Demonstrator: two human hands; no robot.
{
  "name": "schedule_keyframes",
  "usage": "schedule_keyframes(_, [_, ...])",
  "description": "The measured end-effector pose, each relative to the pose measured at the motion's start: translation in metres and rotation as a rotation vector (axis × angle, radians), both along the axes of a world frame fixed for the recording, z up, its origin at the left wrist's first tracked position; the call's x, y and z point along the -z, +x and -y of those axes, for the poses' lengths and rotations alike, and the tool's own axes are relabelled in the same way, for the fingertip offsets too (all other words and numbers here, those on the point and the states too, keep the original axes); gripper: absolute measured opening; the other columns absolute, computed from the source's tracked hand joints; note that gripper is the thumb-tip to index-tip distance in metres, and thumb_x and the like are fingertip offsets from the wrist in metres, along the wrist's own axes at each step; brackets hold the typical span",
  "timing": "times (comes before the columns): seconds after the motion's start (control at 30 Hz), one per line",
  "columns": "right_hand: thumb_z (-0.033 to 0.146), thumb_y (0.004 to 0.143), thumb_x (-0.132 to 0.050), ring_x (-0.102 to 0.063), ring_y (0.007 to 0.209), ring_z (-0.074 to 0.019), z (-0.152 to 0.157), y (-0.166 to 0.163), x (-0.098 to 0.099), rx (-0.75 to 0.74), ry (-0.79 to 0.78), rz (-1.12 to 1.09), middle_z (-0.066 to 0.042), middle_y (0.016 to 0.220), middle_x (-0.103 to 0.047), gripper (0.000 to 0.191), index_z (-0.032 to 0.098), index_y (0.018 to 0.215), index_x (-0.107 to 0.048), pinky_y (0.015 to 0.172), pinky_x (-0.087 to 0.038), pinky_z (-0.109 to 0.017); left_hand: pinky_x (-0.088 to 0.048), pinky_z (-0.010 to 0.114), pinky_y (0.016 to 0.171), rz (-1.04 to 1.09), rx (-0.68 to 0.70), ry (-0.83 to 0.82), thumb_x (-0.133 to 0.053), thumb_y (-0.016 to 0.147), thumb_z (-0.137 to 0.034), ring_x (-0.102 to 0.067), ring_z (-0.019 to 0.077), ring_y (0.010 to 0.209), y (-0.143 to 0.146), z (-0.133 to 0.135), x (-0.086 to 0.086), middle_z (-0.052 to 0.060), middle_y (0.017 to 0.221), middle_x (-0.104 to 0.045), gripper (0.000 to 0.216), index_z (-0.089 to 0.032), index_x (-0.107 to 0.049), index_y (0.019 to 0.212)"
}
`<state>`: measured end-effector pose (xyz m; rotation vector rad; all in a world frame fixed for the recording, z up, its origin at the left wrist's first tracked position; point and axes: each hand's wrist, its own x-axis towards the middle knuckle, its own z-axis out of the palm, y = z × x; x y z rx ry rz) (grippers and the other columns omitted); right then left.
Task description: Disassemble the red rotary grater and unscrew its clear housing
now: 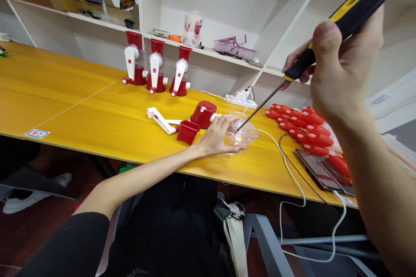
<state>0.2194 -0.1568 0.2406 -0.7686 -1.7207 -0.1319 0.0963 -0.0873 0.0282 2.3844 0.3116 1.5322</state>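
The left hand (216,136) pinches the clear plastic housing (248,133) between thumb and fingers; the part is likely light, stiff and slippery, best held by its outer wall. The right hand (344,65) wraps the screwdriver (300,65), shaft angled toward that grip.

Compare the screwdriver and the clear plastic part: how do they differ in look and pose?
Look: the screwdriver has a black-and-yellow handle and metal shaft, while the clear plastic part is see-through.
Shape: the screwdriver is long and thin, the clear plastic part broader and rounded.
Pose: the right hand holds the screwdriver at a slant, while the left hand holds the clear plastic part low at the table.
Shared: each is in a hand.
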Motion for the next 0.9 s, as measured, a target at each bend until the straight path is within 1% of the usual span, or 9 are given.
schedule_keyframes(0.2, [0.068,0.083,-0.06,-0.055,0.044,-0.0095,-0.001,0.007,-0.002,-0.068,-0.059,0.038,0.008,0.059,-0.05,0.054,0.023,0.106,-0.039,0.034,-0.033,-0.02,-0.041,0.053,0.11,0.031,0.011,0.02,-0.07,0.075,-0.07,-0.053,0.0317,0.126,0.0,0.0,0.001,0.016,0.137,-0.056,0.085,-0.019,-0.042,0.137])
schedule_keyframes(0.3, [0.066,0.077,-0.068,-0.057,0.054,-0.0074,0.0,0.013,-0.008,-0.057,-0.137,0.021,0.002,0.073,-0.057,0.052,0.021,0.1,-0.052,0.036,-0.043,-0.02,-0.041,0.054,0.111,0.013,0.001,0.004,-0.071,0.074,-0.07,-0.053,0.0317,0.126,-0.001,-0.001,0.001,0.015,0.138,-0.056,0.086,-0.02,-0.042,0.137])
schedule_keyframes(0.4, [0.061,0.066,-0.08,-0.052,0.061,-0.0044,0.002,0.018,-0.013,-0.036,-0.121,-0.006,0.0,0.08,-0.054,0.054,0.022,0.101,-0.068,0.041,-0.05,-0.02,-0.041,0.054,0.111,0.006,-0.001,-0.006,-0.072,0.073,-0.07,-0.053,0.0314,0.126,-0.001,0.0,0.001,0.015,0.138,-0.056,0.086,-0.02,-0.042,0.137])
schedule_keyframes(0.47, [0.054,0.064,-0.084,-0.05,0.062,-0.0021,0.004,0.019,-0.016,-0.079,-0.046,0.031,0.0,0.087,-0.053,0.053,0.031,0.109,-0.07,0.047,-0.052,-0.018,-0.041,0.055,0.111,-0.003,0.0,-0.015,-0.072,0.073,-0.069,-0.052,0.0315,0.127,-0.001,0.0,0.002,0.015,0.138,-0.056,0.086,-0.02,-0.043,0.137])
schedule_keyframes(0.57, [0.043,0.075,-0.079,-0.05,0.07,0.0035,0.006,0.017,-0.016,-0.104,0.062,0.166,0.008,0.123,-0.051,0.048,0.052,0.119,-0.061,0.072,-0.057,-0.018,-0.041,0.056,0.111,-0.021,0.0,-0.023,-0.072,0.073,-0.068,-0.051,0.0319,0.128,-0.001,-0.001,0.002,0.014,0.138,-0.055,0.087,-0.02,-0.041,0.138])
schedule_keyframes(0.63, [0.037,0.081,-0.074,-0.054,0.077,0.0034,0.007,0.013,-0.016,-0.116,0.063,0.221,0.013,0.134,-0.043,0.046,0.057,0.119,-0.058,0.086,-0.057,-0.022,-0.041,0.055,0.11,-0.026,-0.003,-0.022,-0.072,0.073,-0.068,-0.051,0.0316,0.128,-0.001,-0.001,0.003,0.014,0.138,-0.055,0.087,-0.021,-0.041,0.139])
schedule_keyframes(0.67, [0.036,0.081,-0.074,-0.057,0.079,0.0013,0.008,0.011,-0.016,-0.137,0.049,0.225,0.013,0.133,-0.044,0.045,0.056,0.118,-0.059,0.088,-0.058,-0.025,-0.042,0.055,0.111,-0.026,-0.005,-0.023,-0.072,0.073,-0.068,-0.051,0.0314,0.128,-0.001,-0.001,0.003,0.014,0.139,-0.054,0.086,-0.021,-0.041,0.139])
schedule_keyframes(0.77, [0.038,0.08,-0.073,-0.066,0.087,-0.0084,0.013,0.006,-0.017,-0.192,-0.016,0.18,0.008,0.125,-0.053,0.038,0.05,0.114,-0.062,0.08,-0.06,-0.031,-0.042,0.054,0.11,-0.034,-0.006,-0.031,-0.071,0.074,-0.068,-0.051,0.0314,0.128,-0.001,-0.001,0.003,0.014,0.139,-0.054,0.085,-0.02,-0.042,0.138])
schedule_keyframes(0.9, [0.04,0.081,-0.07,-0.068,0.099,-0.0187,0.016,0.003,-0.021,-0.16,-0.084,0.112,0.001,0.101,-0.062,0.028,0.045,0.109,-0.065,0.08,-0.06,-0.039,-0.043,0.055,0.109,-0.008,0.006,-0.022,-0.071,0.073,-0.07,-0.052,0.0317,0.126,-0.001,-0.001,0.002,0.015,0.137,-0.056,0.084,-0.019,-0.044,0.136])
